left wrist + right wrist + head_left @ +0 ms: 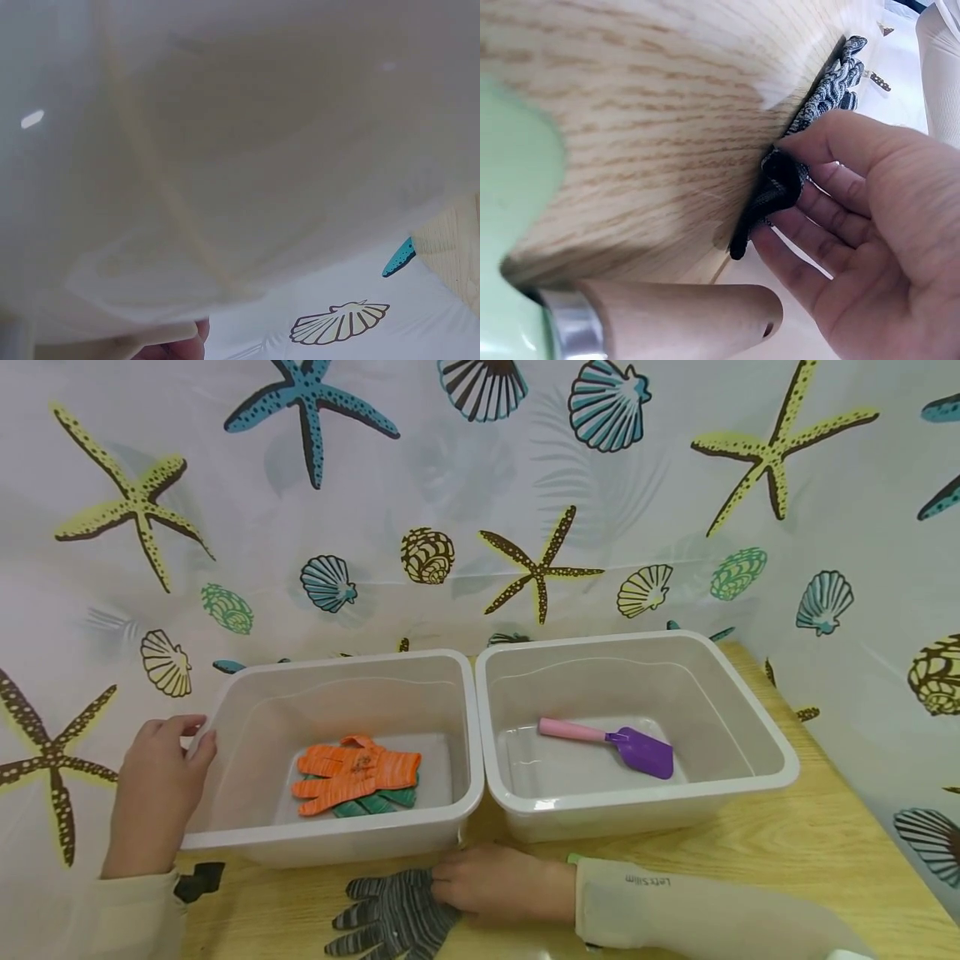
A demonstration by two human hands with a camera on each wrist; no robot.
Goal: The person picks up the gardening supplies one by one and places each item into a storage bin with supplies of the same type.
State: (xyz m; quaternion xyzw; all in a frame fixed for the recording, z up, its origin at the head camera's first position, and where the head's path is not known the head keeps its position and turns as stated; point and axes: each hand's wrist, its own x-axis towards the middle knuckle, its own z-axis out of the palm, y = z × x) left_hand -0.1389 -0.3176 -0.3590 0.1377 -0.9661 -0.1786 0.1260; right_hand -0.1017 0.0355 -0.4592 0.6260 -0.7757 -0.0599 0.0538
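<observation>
My right hand [495, 885] grips the cuff of a grey-and-black striped knit glove [408, 914] lying on the table in front of the bins. In the right wrist view, thumb and fingers stand on either side of the bunched dark cuff [782, 180]. My left hand [161, 785] is at the left rim of the left white bin [337, 843], its thumb and forefinger tips right at the edge. Inside that bin an orange glove [356, 774] lies over a green glove [375, 803]. The bin wall [247, 150] fills most of the left wrist view.
A second white bin [637, 797] stands close on the right, holding a purple shovel [641, 752] with a pink handle. In the right wrist view, a green tool [514, 195] with a wooden handle [682, 319] lies near the glove. A sea-patterned cloth [450, 468] hangs behind the table [817, 852].
</observation>
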